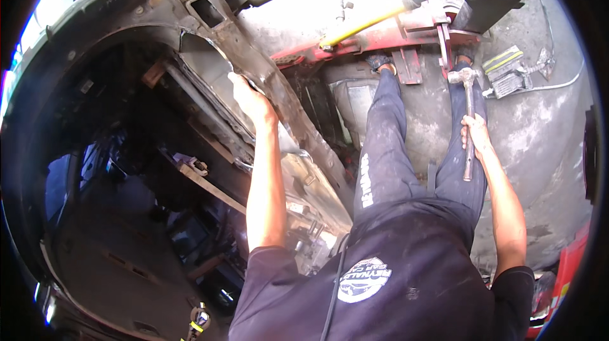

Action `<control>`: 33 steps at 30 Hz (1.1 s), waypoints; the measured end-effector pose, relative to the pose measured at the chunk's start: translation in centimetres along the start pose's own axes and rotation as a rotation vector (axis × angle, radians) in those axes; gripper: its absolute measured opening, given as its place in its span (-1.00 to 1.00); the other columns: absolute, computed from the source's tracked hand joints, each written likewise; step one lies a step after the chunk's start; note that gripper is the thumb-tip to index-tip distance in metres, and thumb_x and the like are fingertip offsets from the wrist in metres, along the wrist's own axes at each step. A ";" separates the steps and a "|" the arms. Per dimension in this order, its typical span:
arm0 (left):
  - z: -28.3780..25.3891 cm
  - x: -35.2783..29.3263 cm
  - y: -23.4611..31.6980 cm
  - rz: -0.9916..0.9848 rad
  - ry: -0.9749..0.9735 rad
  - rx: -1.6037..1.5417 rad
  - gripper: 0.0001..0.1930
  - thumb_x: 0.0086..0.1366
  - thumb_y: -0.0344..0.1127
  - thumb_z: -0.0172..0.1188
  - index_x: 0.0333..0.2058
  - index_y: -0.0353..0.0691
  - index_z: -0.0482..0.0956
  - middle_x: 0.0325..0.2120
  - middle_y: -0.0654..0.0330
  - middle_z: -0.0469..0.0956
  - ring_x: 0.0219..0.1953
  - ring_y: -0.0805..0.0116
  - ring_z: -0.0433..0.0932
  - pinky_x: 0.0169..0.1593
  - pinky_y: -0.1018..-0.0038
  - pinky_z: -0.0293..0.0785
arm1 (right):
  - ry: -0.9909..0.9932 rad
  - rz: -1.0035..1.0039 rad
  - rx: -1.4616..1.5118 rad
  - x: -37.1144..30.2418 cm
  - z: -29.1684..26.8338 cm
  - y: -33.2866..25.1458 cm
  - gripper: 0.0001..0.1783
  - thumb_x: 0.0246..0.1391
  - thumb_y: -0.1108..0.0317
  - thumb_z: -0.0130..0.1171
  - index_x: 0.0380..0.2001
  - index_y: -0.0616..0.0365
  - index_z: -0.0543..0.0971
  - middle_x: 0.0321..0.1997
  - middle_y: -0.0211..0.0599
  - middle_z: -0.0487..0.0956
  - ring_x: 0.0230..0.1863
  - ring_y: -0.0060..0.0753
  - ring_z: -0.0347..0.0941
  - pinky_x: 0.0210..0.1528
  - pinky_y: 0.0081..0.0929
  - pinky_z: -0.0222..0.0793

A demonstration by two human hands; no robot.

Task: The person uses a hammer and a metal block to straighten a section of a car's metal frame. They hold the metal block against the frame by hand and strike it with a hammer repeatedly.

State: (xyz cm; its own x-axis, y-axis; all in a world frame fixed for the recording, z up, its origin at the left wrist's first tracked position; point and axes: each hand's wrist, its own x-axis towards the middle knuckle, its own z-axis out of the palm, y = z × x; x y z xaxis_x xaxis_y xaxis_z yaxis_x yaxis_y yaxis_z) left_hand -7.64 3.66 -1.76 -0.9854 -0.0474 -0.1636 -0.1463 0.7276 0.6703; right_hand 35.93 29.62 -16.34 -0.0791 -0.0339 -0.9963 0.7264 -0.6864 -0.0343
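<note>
My right hand [476,130] is wrapped round the handle of a hammer [469,95], held upright over my right leg with its head at the far end. To the left, my left hand [255,105] grips the metal edge of a cut opening in a bare car body frame [279,90]. Its fingertips lie at the rim of the hole and partly out of sight. Inside the opening a pale inner panel [204,55] shows. The hammer is well apart from the frame.
A red metal beam [374,39] with a yellow bar [368,27] lies across the floor ahead of my feet. A grey box-shaped device [507,74] with a cable sits at the right. The dark car interior [95,227] fills the left, with a wooden strip [212,185] inside.
</note>
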 end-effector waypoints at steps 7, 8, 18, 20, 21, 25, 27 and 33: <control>-0.3 -2.0 0.5 -0.222 -0.101 -0.236 -0.32 0.45 0.20 -0.11 0.22 -0.33 0.34 0.12 0.15 0.44 0.11 0.31 0.39 0.22 0.38 0.26 | 0.006 -0.005 0.019 -0.1 -0.6 -0.5 -0.79 0.09 0.22 0.06 -0.31 0.12 0.39 -0.66 -0.40 0.38 -0.75 -0.50 0.33 -0.74 -0.44 0.32; -0.5 -2.5 0.5 -0.234 -0.119 -0.253 -0.33 0.44 0.18 -0.06 0.23 -0.34 0.35 0.13 0.14 0.44 0.13 0.32 0.38 0.23 0.37 0.25 | 0.003 -0.004 0.024 -0.2 -0.7 -0.5 -0.78 0.08 0.22 0.07 -0.30 0.11 0.39 -0.66 -0.40 0.38 -0.75 -0.50 0.33 -0.73 -0.44 0.32; -0.6 -3.6 0.1 0.151 -0.176 0.241 -0.48 0.28 -0.32 0.18 0.12 -0.57 0.33 -0.01 -0.14 0.47 0.03 0.16 0.40 0.17 0.36 0.25 | -0.002 0.015 0.018 0.3 -1.5 -0.5 -0.79 0.06 0.23 0.07 -0.32 0.11 0.40 -0.66 -0.40 0.39 -0.74 -0.49 0.33 -0.72 -0.43 0.33; -0.6 -3.4 0.1 0.067 -0.178 0.303 -0.35 0.29 -0.29 0.15 0.20 -0.68 0.19 0.17 -0.33 0.34 0.26 -0.01 0.32 0.33 0.31 0.14 | -0.001 0.025 0.023 0.4 -1.7 -0.8 -0.80 0.06 0.23 0.07 -0.31 0.10 0.40 -0.66 -0.40 0.40 -0.74 -0.49 0.33 -0.72 -0.43 0.34; -0.5 -3.4 0.1 0.053 -0.196 0.284 -0.32 0.28 -0.29 0.15 0.21 -0.70 0.15 0.20 -0.36 0.28 0.30 -0.03 0.25 0.36 0.31 0.08 | 0.002 0.019 0.016 0.5 -1.9 -0.9 -0.80 0.06 0.23 0.07 -0.31 0.10 0.40 -0.66 -0.40 0.40 -0.74 -0.49 0.33 -0.72 -0.43 0.34; -0.3 -3.6 1.4 0.064 -0.246 0.203 -0.28 0.26 -0.29 0.16 0.23 -0.72 0.11 0.24 -0.39 0.21 0.35 -0.05 0.18 0.40 0.31 0.02 | -0.002 0.015 0.020 0.8 -2.6 -1.1 -0.82 0.06 0.25 0.09 -0.32 0.09 0.42 -0.66 -0.41 0.41 -0.73 -0.49 0.35 -0.71 -0.44 0.35; -0.3 -3.5 1.1 0.084 -0.205 0.188 -0.35 0.26 -0.31 0.15 0.19 -0.68 0.20 0.17 -0.34 0.32 0.26 -0.04 0.31 0.33 0.31 0.14 | -0.024 0.031 0.045 0.7 -2.8 -1.2 -0.82 0.05 0.26 0.10 -0.34 0.10 0.43 -0.66 -0.40 0.42 -0.73 -0.48 0.35 -0.71 -0.43 0.35; -0.4 -3.9 2.9 0.010 -0.189 -0.033 -0.42 0.21 -0.39 0.15 0.14 -0.65 0.29 0.00 -0.19 0.50 0.05 0.18 0.46 0.19 0.39 0.29 | 0.053 -0.021 0.107 -0.4 -3.3 -1.4 -0.82 0.05 0.27 0.11 -0.35 0.15 0.47 -0.68 -0.37 0.42 -0.73 -0.46 0.35 -0.69 -0.41 0.36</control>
State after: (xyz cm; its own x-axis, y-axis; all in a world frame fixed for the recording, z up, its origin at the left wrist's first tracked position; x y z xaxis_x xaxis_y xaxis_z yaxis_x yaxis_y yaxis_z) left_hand -4.29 5.70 1.08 -0.9533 0.0910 -0.2881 -0.1428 0.7046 0.6951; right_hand 37.21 32.93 -16.13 -0.0558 0.0178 -0.9983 0.6474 -0.7606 -0.0498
